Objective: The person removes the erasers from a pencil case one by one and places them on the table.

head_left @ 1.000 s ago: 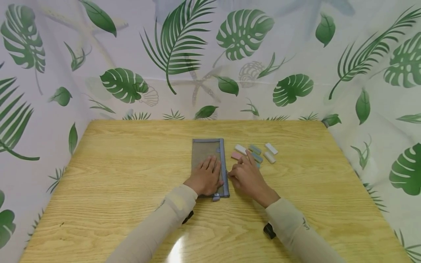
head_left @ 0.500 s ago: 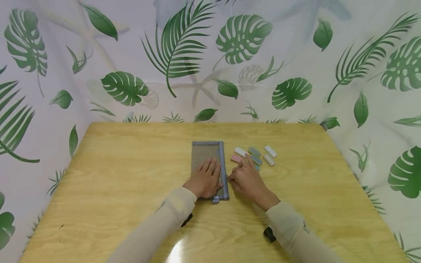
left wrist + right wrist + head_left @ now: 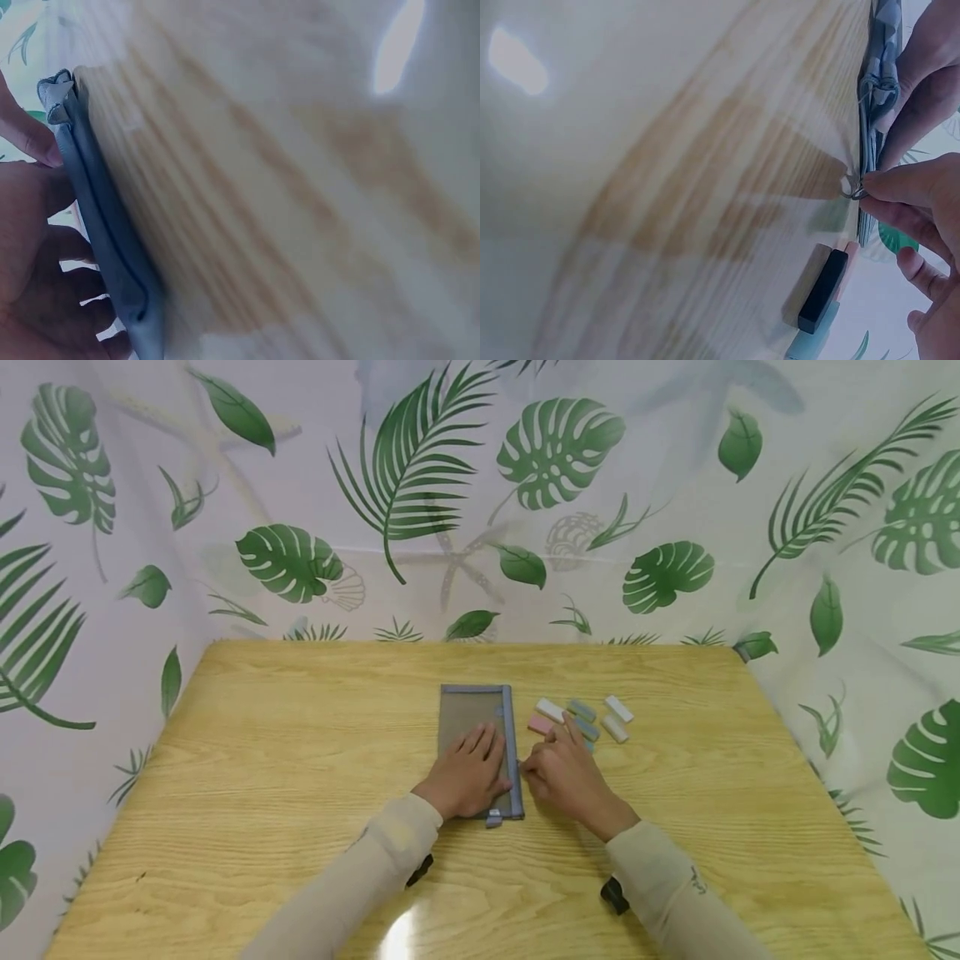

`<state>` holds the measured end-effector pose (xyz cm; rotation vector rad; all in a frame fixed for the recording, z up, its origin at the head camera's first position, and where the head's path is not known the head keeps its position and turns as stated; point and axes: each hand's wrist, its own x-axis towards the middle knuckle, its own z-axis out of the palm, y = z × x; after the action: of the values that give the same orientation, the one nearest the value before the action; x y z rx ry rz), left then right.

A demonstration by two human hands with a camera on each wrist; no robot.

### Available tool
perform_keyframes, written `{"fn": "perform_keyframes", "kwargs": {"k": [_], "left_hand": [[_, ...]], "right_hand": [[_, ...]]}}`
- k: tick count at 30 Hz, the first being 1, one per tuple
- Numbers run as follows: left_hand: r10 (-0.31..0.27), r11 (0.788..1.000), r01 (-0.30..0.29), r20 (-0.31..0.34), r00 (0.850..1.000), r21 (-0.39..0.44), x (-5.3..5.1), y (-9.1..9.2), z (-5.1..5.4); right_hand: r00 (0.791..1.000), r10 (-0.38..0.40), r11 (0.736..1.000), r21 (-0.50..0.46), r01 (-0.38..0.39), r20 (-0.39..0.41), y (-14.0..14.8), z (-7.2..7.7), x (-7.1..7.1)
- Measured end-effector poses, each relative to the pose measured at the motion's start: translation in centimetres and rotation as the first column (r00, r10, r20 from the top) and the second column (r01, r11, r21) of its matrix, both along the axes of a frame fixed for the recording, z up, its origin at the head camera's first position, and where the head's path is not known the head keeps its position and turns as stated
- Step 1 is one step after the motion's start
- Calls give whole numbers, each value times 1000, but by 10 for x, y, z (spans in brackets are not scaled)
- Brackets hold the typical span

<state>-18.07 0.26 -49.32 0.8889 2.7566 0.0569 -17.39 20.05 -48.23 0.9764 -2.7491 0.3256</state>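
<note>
A flat mesh zip pouch (image 3: 467, 706) with grey-blue trim lies near the middle of the table. Spread over its lower part, my left hand (image 3: 467, 772) presses it down with fingers extended. My right hand (image 3: 567, 775) is at the zipped right edge; its thumb and index finger pinch the small zipper pull (image 3: 853, 192) in the right wrist view. The left wrist view shows the pouch's grey-blue side (image 3: 105, 217) beside the left fingers. A small fabric tab (image 3: 493, 819) sticks out at the near end. How far the zip is drawn cannot be told.
Several small eraser-like blocks lie right of the pouch, among them a white block (image 3: 618, 708), a beige block (image 3: 615, 728) and a pink block (image 3: 540, 724). The right hand partly covers this group. Leaf-printed cloth (image 3: 420, 602) stands behind the wooden table (image 3: 300, 718).
The head view has tilted up slightly, so the scene sits a little lower. Both hands keep nearly the same places on the pouch.
</note>
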Motion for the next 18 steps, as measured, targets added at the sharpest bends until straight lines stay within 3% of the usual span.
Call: {"fn": "perform_keyframes", "kwargs": {"k": [6,10,18], "left_hand": [[-16,998,17,-24,1000,63,7,-1,7],[-27,998,28,-28,999,63,13,-4,10],[-42,996,40,16,999,81,30,-8,18]], "right_hand": [[1000,-7,1000,-18,7,7,-1,0,-1],[1000,-14,1000,-13,14,5,-1,0,-1],[999,-33,999,-25,33,11,0,-2,-1]]}}
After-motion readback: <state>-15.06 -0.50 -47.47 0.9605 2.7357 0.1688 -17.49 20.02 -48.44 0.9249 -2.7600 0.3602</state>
